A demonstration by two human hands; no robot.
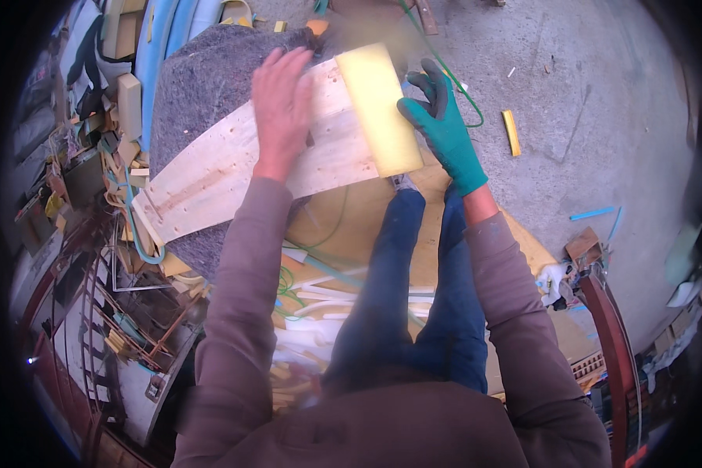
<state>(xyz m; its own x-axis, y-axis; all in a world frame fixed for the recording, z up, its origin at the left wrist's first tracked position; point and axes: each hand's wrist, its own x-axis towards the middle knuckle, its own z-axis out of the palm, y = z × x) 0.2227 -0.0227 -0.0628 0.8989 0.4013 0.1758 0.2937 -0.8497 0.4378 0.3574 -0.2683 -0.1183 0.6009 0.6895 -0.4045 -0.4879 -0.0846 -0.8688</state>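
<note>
A long wooden board [218,165], pale and knotted, lies slanting across a grey felt-like covering. At its right end rests a flat yellow foam piece [378,117], set crosswise over the wood. My left hand [281,105] is bare and slightly blurred, its fingers stretched out over the board's far edge; whether it presses on the wood I cannot tell. Beside the foam's right edge is my right hand [438,125] in a green glove with dark fingertips. The thumb meets that edge or nearly so, while the other fingers curve apart from it with nothing between them.
Foam offcuts and scraps [129,113] crowd the left side, near blue rolled sheets [164,51]. A green hose [454,82] runs across the concrete floor. One yellow strip [511,132] lies to the right. White strips [320,300] litter the ground by my legs; a red metal beam [612,343] stands lower right.
</note>
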